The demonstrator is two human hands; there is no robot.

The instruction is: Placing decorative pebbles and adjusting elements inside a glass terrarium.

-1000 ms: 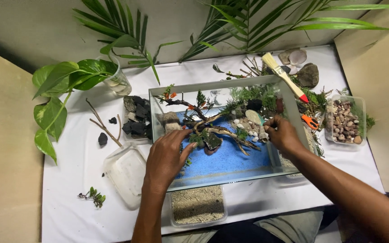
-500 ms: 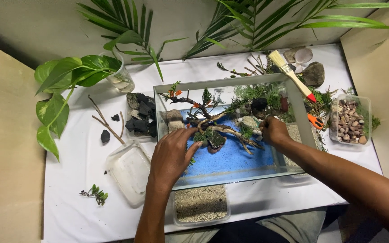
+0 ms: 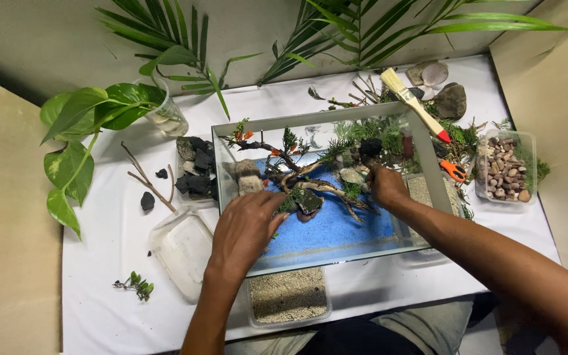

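- The left hand is reaching into the glass tank, its fingers curling at the near end of the driftwood branch; whether the grip is closing on it I cannot tell.
- The right hand is resting at the far end, fingers bent, its grip hidden.
- The branch is lying on blue sand, its long axis running left to right between both hands.
- A brush is lying across the tank corner.

Fingertips of the left hand hidden among the moss on the brown branching driftwood, right hand fingers hidden behind greenery, long green palm fronds cut off by the top edge, both forearms cut off at the bottom edge.
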